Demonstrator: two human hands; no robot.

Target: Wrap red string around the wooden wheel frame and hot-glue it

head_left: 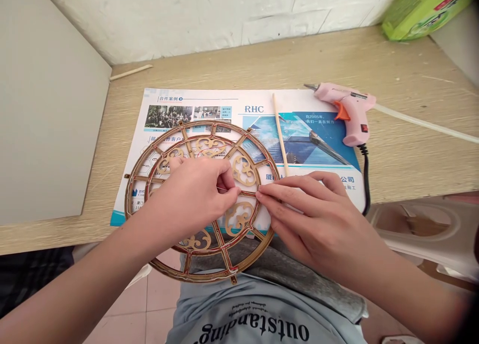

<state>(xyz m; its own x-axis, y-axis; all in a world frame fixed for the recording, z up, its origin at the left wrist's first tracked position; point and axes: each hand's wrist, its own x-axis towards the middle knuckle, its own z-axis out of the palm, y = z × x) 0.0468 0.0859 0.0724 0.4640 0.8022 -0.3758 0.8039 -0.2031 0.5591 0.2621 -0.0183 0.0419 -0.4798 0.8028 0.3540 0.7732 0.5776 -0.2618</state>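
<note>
Two hands near: left hand (190, 196), right hand (312, 216), fingers (269, 191) pinching thin crossbar (247, 193) | openwork gold wheel (239, 218) over printed brochure (262, 104), seems light, stiff, fragile; better hold outer rim | upper right: pink glue gun (346, 109) on worktop (411, 69)

On the table (407, 69), a pink glue gun (346, 112) and a wooden dowel (280, 129) lie on a printed sheet (299, 102). A glue stick (426, 124) runs toward the right edge, a green package (422, 14) sits at the back right corner, and a small stick (130, 72) lies at the back left.
</note>
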